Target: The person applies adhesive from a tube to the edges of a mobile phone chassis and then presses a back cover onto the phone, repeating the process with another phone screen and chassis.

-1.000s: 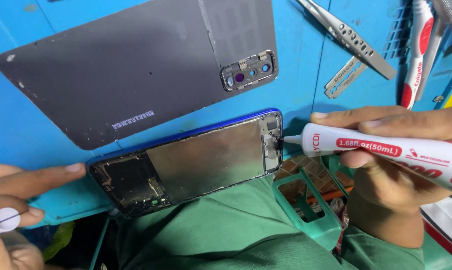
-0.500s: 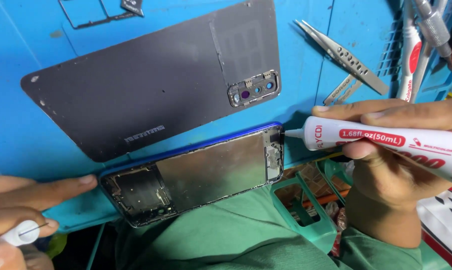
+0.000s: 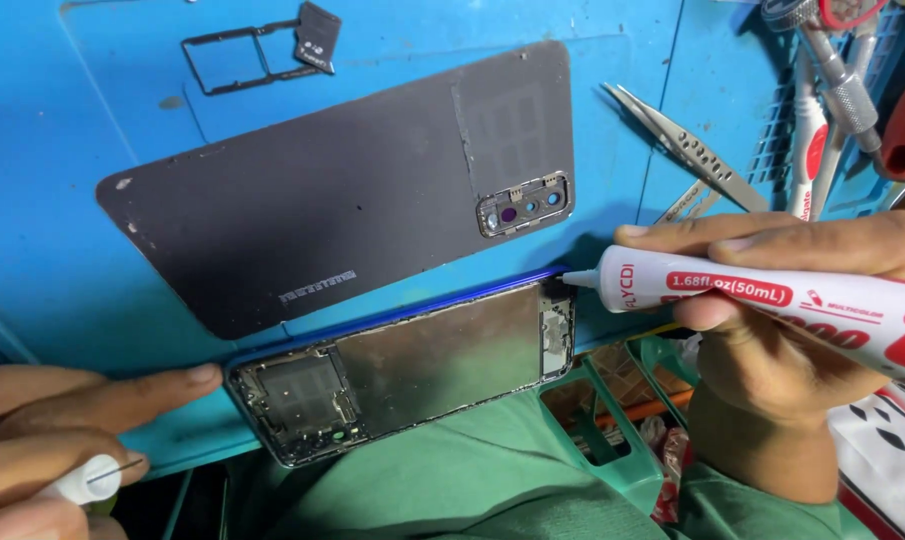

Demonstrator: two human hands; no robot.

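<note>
Gripping a white glue tube (image 3: 772, 305) near its neck, the right hand (image 3: 762, 350) is wrapped firmly around the tube body, thumb on top, with the fine nozzle tip touching the upper right corner of an opened phone body (image 3: 407, 370). That phone body lies face down at the near edge of the blue counter (image 3: 52, 200), its bright metal plate and bare frame showing, tilted so the right end sits higher. The left hand (image 3: 62, 440) steadies the lower left corner with an extended forefinger, while its other fingers are curled around a small white cap (image 3: 84, 480) with a pin in it (likely the tube's stopper).

Judging from the nozzle's position, the work in hand is laying adhesive along the frame rim. Doing it well calls for gentle, even pressure on the tube and a steady pace, keeping the bead thin and on the rim, clear of the camera area and boards.

Just beyond lies the dark grey back cover (image 3: 332, 210), inner side up, with its camera window. Farther off are a card tray (image 3: 247, 62), tweezers (image 3: 687, 150) and screwdrivers (image 3: 822, 110).
</note>
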